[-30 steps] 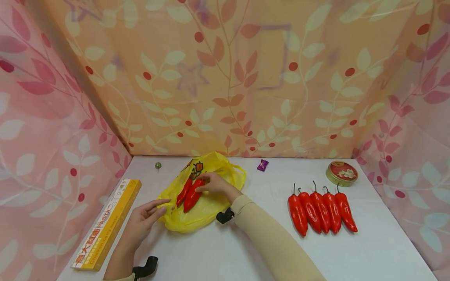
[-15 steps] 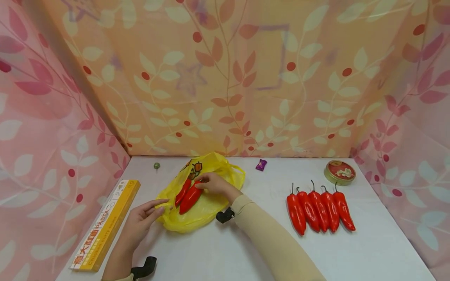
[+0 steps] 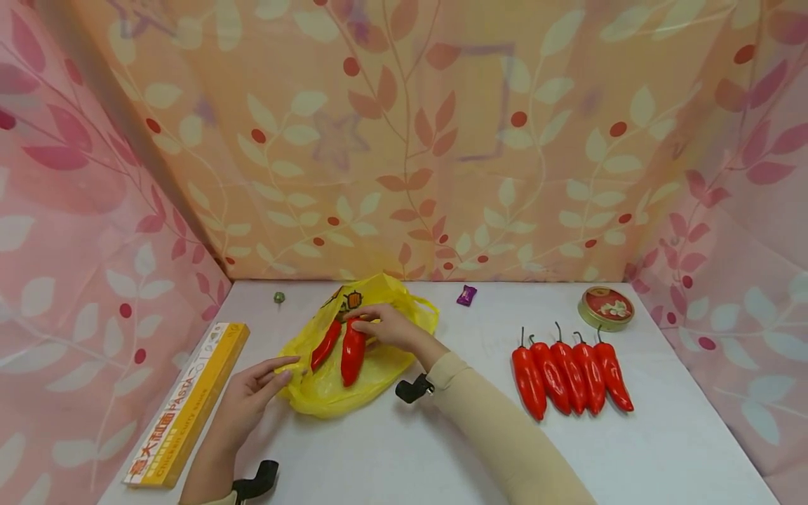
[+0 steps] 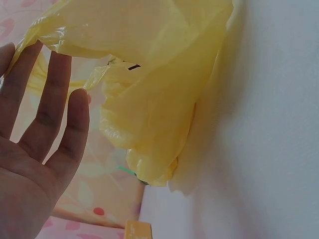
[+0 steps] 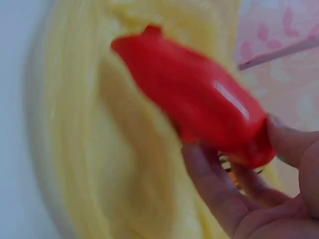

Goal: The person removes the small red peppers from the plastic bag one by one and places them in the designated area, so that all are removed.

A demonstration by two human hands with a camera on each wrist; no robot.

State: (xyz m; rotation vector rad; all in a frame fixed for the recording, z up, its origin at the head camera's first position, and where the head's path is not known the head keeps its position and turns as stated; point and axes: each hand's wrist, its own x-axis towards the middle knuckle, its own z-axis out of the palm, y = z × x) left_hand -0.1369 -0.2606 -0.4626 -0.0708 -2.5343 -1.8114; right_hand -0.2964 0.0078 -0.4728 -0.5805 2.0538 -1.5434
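A yellow plastic bag [image 3: 325, 402] lies with its mouth spread open on the white table. My left hand [image 3: 247, 396] pinches the near left edge of its mouth; in the left wrist view the fingers [image 4: 52, 94] reach up to the thin plastic. Over the opening, my right hand [image 3: 391, 328] grips a red chili pepper [image 3: 353, 356] by its stem end, tip pointing down towards me. The right wrist view has this glossy pepper [image 5: 199, 89] between thumb and fingers. Another red chili pepper [image 3: 325, 346] is inside the bag, left of the held one.
Several red chili peppers [image 3: 571, 376] lie in a row at right, before a round red tin [image 3: 606, 308]. A yellow pasta box [image 3: 186, 407] lies along the left side. A purple wrapped candy [image 3: 467, 295] and a small green object [image 3: 279, 297] sit near the back wall.
The held pepper has swung from a leftward slant to nearly straight and moved apart from the other pepper. My right wrist has shifted slightly right; the left hand keeps its place on the bag.
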